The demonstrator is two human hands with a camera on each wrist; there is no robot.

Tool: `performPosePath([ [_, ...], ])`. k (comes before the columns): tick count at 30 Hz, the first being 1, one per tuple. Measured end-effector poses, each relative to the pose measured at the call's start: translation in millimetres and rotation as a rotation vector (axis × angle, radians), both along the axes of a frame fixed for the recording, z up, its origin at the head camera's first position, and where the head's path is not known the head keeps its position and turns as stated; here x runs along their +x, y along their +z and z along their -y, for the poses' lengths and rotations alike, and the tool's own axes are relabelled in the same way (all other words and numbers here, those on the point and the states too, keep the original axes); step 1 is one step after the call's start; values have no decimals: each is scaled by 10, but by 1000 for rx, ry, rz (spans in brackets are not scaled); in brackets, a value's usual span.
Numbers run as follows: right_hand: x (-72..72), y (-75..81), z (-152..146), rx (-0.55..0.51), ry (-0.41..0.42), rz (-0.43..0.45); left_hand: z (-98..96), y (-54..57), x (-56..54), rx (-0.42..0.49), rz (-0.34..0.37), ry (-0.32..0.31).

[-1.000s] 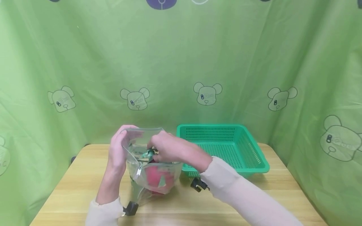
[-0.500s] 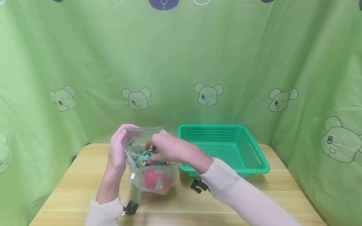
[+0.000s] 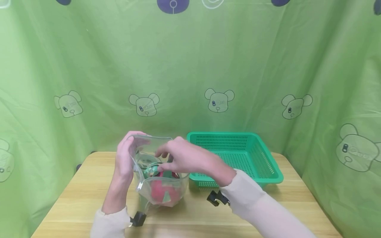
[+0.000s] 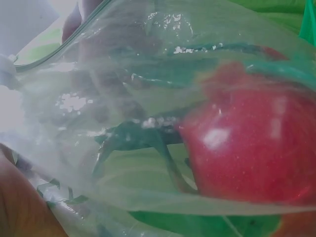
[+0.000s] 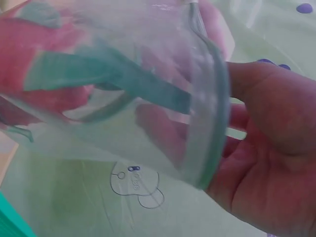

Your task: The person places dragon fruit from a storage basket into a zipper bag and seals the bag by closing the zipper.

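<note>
A clear zip bag (image 3: 162, 197) stands on the table with its mouth spread wide. My left hand (image 3: 123, 158) grips the bag's left rim. My right hand (image 3: 184, 153) reaches over the right rim, with its fingers apart inside the mouth. In the right wrist view no object shows between that hand's fingers. Low in the bag sits a red round fruit (image 4: 252, 143) with a crown-like tip, like a pomegranate. Green leaf-like strips (image 5: 103, 71) lie against it. A small shiny green piece (image 3: 151, 169) rests above the fruit, near my right thumb; its kind is unclear.
A green plastic basket (image 3: 268, 165) with slotted walls stands right of the bag, and no items show in its visible part. The wooden table (image 3: 86, 191) extends around both. A green curtain (image 3: 181, 66) with bear prints hangs behind and at the sides.
My right hand has spread its fingers and shifted slightly right, away from the green piece, which sits lower in the bag. The front rim has dropped a little. The left hand keeps its hold.
</note>
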State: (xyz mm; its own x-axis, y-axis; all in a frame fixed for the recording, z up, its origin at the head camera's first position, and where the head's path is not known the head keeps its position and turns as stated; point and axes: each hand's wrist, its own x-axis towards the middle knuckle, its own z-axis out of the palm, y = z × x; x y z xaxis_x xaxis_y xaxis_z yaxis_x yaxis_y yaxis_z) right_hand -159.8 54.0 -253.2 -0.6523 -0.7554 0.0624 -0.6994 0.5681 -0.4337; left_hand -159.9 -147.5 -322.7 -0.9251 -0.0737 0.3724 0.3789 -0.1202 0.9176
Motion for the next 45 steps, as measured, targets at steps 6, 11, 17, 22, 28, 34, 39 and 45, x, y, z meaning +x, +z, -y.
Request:
performPosePath([
  [6,-21,66,-117,-168,-63,-118,-15,1,-10,9,-5,-3],
  [11,-82,36,-158,-191,-151,-268,-23,1,-17,16,-17,-2],
  [17,-144,-55,-173,-192,-202,-265,-24,1,-16,26,-19,-7],
  [22,-201,-113,-153,-214,-218,-215,-14,0,-12,28,-18,-10],
  [28,-250,-174,-112,-257,-212,-165,-4,-6,-2,17,-14,-1],
  [34,-295,-205,-97,-291,-221,-185,-3,-20,-8,-7,-8,-2],
  [39,-326,-221,-95,-333,-259,-148,-4,-40,-23,-30,-49,-25],
  [45,-375,-223,-90,-396,-269,-80,4,-67,-33,-32,-77,-50],
])
